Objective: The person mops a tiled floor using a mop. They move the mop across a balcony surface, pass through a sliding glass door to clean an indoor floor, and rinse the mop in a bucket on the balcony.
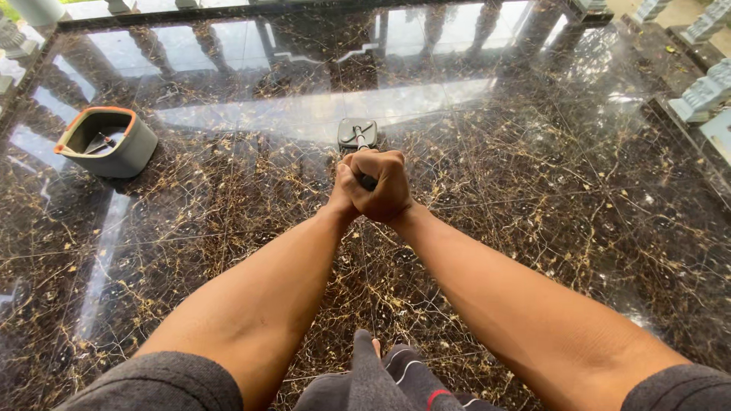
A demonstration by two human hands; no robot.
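We stand on a dark, gold-veined marble floor (pixel 533 190), glossy throughout; what remains unmopped we cannot tell. A grey, orange-rimmed bucket (pixel 106 141) sits far left, unlabelled. Our left hand (pixel 349 190) and right hand (pixel 384 183) clamp together on the mop (pixel 357 135) straight ahead.

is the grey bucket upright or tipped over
Upright. The grey bucket with the orange rim sits flat on the marble floor, its opening facing up. Whether it holds water cannot be told.
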